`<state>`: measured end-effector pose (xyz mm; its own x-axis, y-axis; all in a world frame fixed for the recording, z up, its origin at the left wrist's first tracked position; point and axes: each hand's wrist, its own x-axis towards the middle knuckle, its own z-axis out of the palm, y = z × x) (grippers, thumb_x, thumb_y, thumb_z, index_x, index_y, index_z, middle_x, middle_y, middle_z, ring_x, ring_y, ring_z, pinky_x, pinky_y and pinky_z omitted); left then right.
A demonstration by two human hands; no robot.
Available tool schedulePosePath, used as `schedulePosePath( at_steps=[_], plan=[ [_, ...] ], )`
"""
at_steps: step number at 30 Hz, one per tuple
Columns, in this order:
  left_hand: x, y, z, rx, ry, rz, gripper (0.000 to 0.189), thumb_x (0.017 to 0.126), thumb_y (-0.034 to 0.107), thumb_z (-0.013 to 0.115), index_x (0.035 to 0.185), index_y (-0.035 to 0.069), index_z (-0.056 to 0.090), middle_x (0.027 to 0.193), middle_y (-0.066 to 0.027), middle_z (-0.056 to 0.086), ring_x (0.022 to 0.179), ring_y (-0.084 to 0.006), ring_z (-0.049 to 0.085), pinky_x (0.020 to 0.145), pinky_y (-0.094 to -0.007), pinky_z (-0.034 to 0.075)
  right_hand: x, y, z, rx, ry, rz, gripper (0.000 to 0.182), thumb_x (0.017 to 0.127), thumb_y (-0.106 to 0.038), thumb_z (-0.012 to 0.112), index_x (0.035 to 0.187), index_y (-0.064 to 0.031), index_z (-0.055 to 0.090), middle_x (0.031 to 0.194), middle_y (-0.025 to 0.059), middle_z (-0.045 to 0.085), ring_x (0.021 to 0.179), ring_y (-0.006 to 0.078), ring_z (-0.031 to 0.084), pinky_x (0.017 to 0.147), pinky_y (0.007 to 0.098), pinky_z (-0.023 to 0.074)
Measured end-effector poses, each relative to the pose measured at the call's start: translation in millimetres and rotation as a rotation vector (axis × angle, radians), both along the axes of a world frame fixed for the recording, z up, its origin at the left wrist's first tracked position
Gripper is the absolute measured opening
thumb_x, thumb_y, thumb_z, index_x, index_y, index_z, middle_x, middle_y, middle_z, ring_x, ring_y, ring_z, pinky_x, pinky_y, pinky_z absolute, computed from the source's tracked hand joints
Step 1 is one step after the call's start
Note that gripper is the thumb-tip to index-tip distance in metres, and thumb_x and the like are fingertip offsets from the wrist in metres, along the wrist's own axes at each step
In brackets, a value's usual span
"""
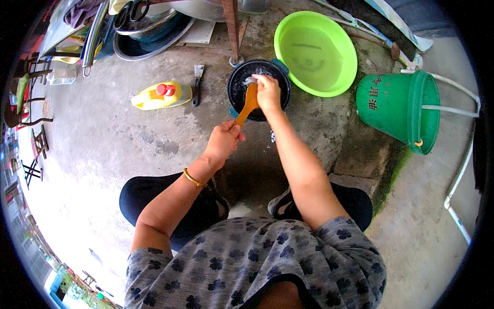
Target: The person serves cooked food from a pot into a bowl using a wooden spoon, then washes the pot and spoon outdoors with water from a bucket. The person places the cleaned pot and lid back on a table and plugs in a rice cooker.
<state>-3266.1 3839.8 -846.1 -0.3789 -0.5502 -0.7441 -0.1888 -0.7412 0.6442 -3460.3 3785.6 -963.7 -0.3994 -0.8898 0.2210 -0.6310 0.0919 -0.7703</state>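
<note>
My left hand [224, 141] grips the narrow handle of a wooden spatula [251, 96]. The spatula slants up over a round black pot [286, 92] with blue-green side handles, its broad blade inside the rim. Against the blade's end, my right hand [269, 90] presses a pale, wet-looking wad [249, 80]; whether this is a scouring pad or lather cannot be told. Whitish suds lie in the pot, whose floor is partly hidden by the hand and the blade.
A lime-green basin [316, 83] of cloudy water stands right of the pot. Farther right is a green bucket [386, 104] with writing, beside white pipes [457, 185]. Leftward are a scraper [197, 85] and a yellow detergent bottle [154, 95]. A table leg [231, 31] rises behind the pot.
</note>
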Motion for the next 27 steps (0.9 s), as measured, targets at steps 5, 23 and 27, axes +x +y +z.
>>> schedulePosePath(
  at_steps=[5,23,27],
  plan=[
    [0.9,-2.1,6.2,-0.378,-0.312,-0.123,0.033,0.101,0.032,0.045,0.099,0.002,0.059,0.073,-0.0036,0.058,0.061,-0.0111,0.047,0.056,-0.0276,0.039,-15.4,9.5,-8.1,0.188,0.414,0.038,0.031,0.083,-0.003,0.058,0.113,-0.0066,0.065,0.116,0.0137,0.058,0.110,0.0345,0.052,0.093,0.0434,0.0455],
    [-29.4,-5.8,-19.6,-0.188,-0.075,0.139,0.012,0.098,0.013,0.048,0.097,0.003,0.054,0.075,-0.0024,0.055,0.062,-0.0104,0.046,0.055,-0.0272,0.039,62.5,63.5,82.5,-0.023,-0.067,0.143,0.030,0.074,0.008,0.059,0.100,-0.0029,0.070,0.109,0.0119,0.062,0.104,0.0330,0.056,0.094,0.0414,0.0458],
    [-22.2,5.6,-23.8,-0.356,-0.181,0.078,0.014,0.099,0.014,0.048,0.106,0.002,0.051,0.077,-0.0019,0.055,0.064,-0.0096,0.045,0.056,-0.0257,0.039,42.0,34.6,47.2,-0.038,0.063,0.077,0.032,0.075,0.008,0.058,0.100,-0.0074,0.073,0.106,0.0095,0.067,0.100,0.0300,0.060,0.091,0.0380,0.0488]
  ],
)
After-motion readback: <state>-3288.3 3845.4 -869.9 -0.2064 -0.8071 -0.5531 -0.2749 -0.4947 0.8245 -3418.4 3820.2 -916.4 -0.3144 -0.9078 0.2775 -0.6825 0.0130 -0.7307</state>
